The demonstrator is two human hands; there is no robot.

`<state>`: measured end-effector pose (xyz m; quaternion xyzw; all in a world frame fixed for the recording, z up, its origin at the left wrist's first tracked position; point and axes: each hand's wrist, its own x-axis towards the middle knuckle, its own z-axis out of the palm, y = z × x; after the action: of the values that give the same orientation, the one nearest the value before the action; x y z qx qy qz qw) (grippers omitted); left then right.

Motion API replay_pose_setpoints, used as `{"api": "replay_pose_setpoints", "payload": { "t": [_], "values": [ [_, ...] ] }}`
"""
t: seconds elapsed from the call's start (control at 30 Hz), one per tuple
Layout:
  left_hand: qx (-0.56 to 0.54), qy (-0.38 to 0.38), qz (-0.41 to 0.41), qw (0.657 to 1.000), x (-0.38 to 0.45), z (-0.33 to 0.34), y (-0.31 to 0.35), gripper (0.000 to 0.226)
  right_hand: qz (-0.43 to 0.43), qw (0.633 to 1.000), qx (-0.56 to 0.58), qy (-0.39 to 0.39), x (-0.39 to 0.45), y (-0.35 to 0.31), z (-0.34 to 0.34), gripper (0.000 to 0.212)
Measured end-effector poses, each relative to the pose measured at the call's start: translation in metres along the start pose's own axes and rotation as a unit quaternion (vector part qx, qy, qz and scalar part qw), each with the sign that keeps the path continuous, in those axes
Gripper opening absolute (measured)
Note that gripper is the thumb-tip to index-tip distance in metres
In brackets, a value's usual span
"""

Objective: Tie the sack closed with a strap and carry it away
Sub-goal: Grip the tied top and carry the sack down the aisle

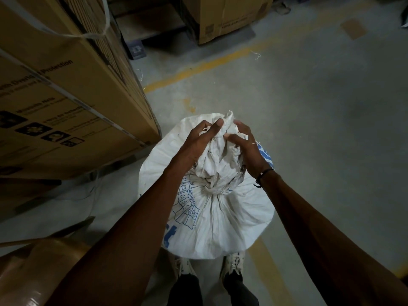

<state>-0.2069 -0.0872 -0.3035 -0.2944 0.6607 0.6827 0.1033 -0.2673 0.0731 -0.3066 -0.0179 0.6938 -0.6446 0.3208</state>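
Both hands, the left hand [198, 140] and right hand [247, 146], are clutching the bunched top of the white sack [220, 217] standing on the floor [309, 107], seemingly readying to lift it, its neck [213, 191] already cinched.

The large cardboard box [66, 89] on the left bears the word "Protection"; the white sack [220, 217] shows blue codes "C3" and "C1".

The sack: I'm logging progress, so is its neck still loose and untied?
No, the sack is already cinched tight at its neck, below the gathered top that both hands grip.
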Motion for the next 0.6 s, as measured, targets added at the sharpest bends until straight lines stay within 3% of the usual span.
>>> {"api": "replay_pose_setpoints", "payload": {
  "t": [0.07, 0.13, 0.23, 0.37, 0.47, 0.6],
  "values": [
    [0.015, 0.019, 0.005, 1.000, -0.003, 0.004, 0.003, 0.037, -0.004, 0.999, 0.002, -0.033, -0.001, -0.001, 0.001, 0.061],
    [0.007, 0.077, 0.004, 0.997, -0.003, 0.010, 0.003, 0.056, -0.011, 0.999, -0.001, -0.050, -0.003, -0.001, 0.004, 0.048],
    [0.010, 0.160, 0.009, 0.987, -0.004, 0.021, 0.006, 0.058, -0.017, 0.999, 0.016, -0.045, -0.004, 0.001, 0.009, 0.037],
    [0.059, 0.187, 0.000, 0.981, -0.009, 0.032, 0.010, 0.064, 0.017, 0.999, 0.042, -0.011, -0.004, 0.002, 0.016, 0.052],
    [0.116, 0.171, -0.042, 0.978, -0.006, 0.032, 0.012, 0.077, 0.016, 0.999, 0.040, 0.003, -0.005, 0.004, 0.017, 0.067],
    [-0.038, 0.045, -0.060, 0.996, -0.014, 0.030, 0.005, 0.090, 0.000, 0.998, 0.040, 0.040, -0.004, 0.004, 0.016, 0.012]
  ]
}}
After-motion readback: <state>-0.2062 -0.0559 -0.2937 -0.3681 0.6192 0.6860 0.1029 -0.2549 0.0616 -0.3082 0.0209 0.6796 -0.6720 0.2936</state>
